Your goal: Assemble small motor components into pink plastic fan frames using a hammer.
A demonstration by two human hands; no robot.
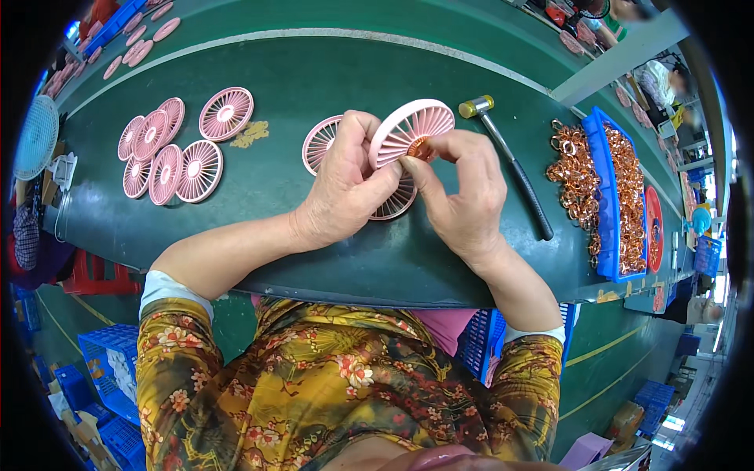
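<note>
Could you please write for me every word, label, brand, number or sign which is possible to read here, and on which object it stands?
There are none that I can read.
Held pink wheel: no readable text.
Hammer: no readable text.
Blue tray: no readable text.
Yellow patch on the table: no readable letters.
Background: too small and blurred to read anything.

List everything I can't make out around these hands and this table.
All in the head view:
Left hand: some fingers are hidden behind the held pink wheel.
Copper ring: partly covered by the right hand.
Table wheel: right part hidden by the left hand.
Loose rings in the blue tray: too small and tangled to count.
</note>
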